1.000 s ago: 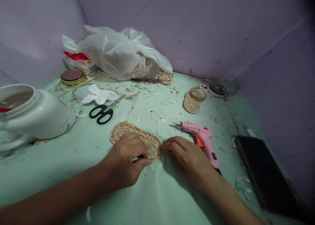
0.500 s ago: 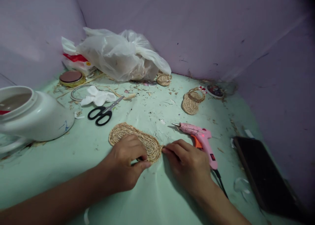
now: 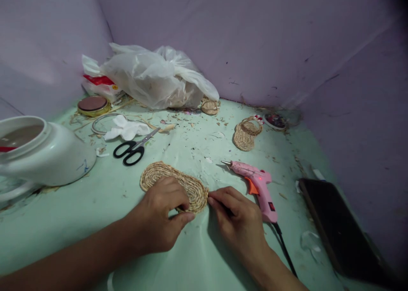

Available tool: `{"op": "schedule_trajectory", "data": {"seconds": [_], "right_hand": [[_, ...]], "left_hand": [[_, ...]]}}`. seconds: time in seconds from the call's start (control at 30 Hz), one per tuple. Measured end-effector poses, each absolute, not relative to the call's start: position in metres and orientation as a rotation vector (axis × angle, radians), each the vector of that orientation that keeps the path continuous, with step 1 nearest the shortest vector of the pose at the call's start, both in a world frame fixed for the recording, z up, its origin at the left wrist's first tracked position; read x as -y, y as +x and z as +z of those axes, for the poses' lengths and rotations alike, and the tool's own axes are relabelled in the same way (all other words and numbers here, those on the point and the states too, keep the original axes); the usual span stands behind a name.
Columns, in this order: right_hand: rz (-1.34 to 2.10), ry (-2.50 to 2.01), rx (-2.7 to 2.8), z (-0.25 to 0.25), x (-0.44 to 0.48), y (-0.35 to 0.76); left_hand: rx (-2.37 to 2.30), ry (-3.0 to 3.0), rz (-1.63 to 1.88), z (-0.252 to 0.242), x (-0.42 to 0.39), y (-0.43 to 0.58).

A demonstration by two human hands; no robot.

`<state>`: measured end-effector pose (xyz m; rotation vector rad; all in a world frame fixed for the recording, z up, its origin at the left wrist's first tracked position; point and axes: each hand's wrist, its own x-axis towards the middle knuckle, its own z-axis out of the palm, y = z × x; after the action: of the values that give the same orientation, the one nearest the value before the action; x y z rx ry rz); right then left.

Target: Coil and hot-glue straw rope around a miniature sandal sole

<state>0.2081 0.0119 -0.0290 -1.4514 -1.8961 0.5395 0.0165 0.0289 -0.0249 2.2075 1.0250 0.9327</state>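
A sole-shaped piece of coiled straw rope (image 3: 194,188) lies flat on the pale green table. My left hand (image 3: 165,214) rests over its near side, the thumb and fingers closed on the lower edge. With thumb and forefinger pinched together, my right hand (image 3: 239,214) holds the rope's end at the piece's right tip. That end is mostly hidden by my fingertips. Just beyond my right hand lies a pink glue gun (image 3: 255,178) with an orange trigger and a lit red light, its nozzle pointing left.
Black-handled scissors (image 3: 134,148) lie behind the piece. A white jug (image 3: 60,151) lies on its side at left. A phone (image 3: 338,227) sits at right. Further back are a small woven slipper (image 3: 245,136), a plastic bag (image 3: 153,76), a round tin (image 3: 93,105) and straw scraps.
My right hand has shifted slightly left and down, staying at the straw piece's right tip. The view has tilted a little; my left hand keeps its hold.
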Motion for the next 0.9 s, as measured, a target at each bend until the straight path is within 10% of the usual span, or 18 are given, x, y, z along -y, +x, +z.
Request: {"op": "schedule_trajectory", "data": {"seconds": [0.9], "right_hand": [[0.696,-1.419,1.838,-0.026,-0.0169,0.2047]], "left_hand": [[-1.046,2.262,0.847,-0.0214,-0.0293,0.0174]]}}
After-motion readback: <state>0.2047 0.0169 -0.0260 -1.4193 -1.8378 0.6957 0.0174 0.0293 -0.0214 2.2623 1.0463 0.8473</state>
